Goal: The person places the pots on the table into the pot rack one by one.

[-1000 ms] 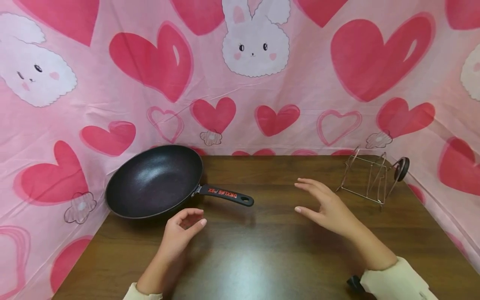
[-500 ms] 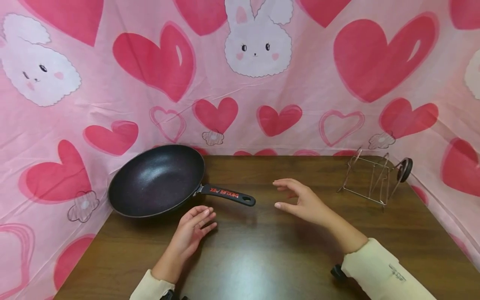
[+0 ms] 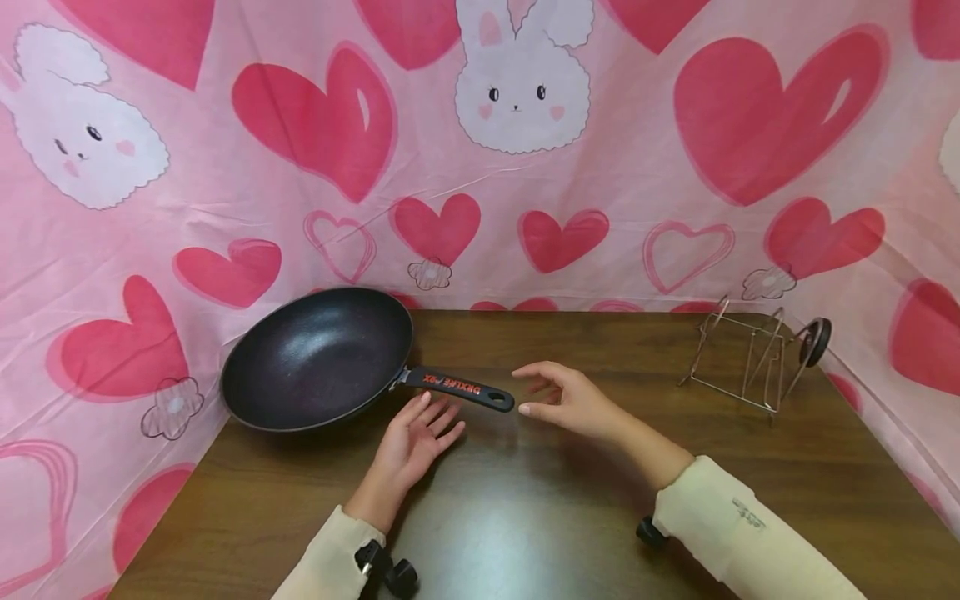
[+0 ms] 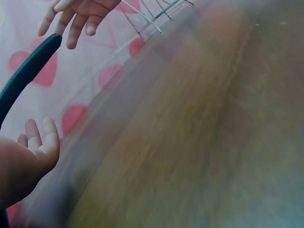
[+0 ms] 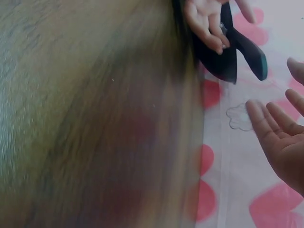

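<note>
While the pan (image 3: pixel 318 358) sits at the far left of the surface (image 3: pixel 480 517), open side up, its black handle (image 3: pixel 461 388) juts out to the right, red lettering along the top and a hole near the end. 2 bare hands frame that handle. The left hand (image 3: pixel 416 446) is on its near side, palm turned partly up, fingers stretched and spread apart, the tips close by the lettering; whether they touch it I can't quite tell. The right hand (image 3: pixel 573 404) is just right of the handle's end, thumb and fingers apart with a gap between them, gripping nothing. Each arm wears a cream sleeve (image 3: pixel 738 525), and a small black device (image 3: pixel 390 575) is at the left wrist. At the far right stands a wire rack (image 3: pixel 748 364), with a black disc (image 3: pixel 815 342) on its right side. Pink cloth (image 3: pixel 495 183) hangs behind and along the left and right sides, printed with red hearts and white rabbits.
</note>
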`<act>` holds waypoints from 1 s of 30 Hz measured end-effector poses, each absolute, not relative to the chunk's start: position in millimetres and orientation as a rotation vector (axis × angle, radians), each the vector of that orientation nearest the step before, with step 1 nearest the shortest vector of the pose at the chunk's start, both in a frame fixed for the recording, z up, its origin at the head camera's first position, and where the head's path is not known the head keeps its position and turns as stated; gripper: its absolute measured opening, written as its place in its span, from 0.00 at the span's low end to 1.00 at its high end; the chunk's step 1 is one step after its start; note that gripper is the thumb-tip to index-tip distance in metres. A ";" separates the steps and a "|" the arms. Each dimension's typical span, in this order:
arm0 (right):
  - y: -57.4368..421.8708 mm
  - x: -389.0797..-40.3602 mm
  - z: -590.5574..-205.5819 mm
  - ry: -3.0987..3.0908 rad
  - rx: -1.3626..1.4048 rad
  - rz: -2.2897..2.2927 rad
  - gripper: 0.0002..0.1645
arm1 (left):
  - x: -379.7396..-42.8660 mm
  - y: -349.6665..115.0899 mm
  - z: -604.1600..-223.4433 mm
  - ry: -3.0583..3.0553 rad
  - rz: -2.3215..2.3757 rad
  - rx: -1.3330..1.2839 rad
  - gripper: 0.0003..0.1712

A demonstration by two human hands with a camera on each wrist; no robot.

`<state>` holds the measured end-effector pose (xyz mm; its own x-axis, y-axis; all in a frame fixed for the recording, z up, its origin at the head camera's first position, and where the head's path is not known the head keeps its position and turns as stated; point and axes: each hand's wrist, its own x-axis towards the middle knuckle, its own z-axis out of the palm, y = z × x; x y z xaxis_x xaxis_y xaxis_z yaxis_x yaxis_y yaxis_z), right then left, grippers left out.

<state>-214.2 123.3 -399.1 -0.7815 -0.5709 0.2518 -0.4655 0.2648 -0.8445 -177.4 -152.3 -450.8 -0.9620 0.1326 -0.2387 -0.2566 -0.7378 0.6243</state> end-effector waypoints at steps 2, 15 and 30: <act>119.0 -213.6 -401.2 2.394 -0.994 -1.555 0.27 | -181.5 -149.1 -452.7 0.936 2.764 -0.261 0.05; 96.5 -212.0 -411.8 2.404 -1.019 -1.639 0.13 | -198.8 -144.6 -454.3 0.721 2.836 -0.066 0.08; 87.1 -202.4 -418.4 2.132 -0.775 -1.749 0.17 | -184.2 -149.3 -454.1 0.853 2.852 0.030 0.08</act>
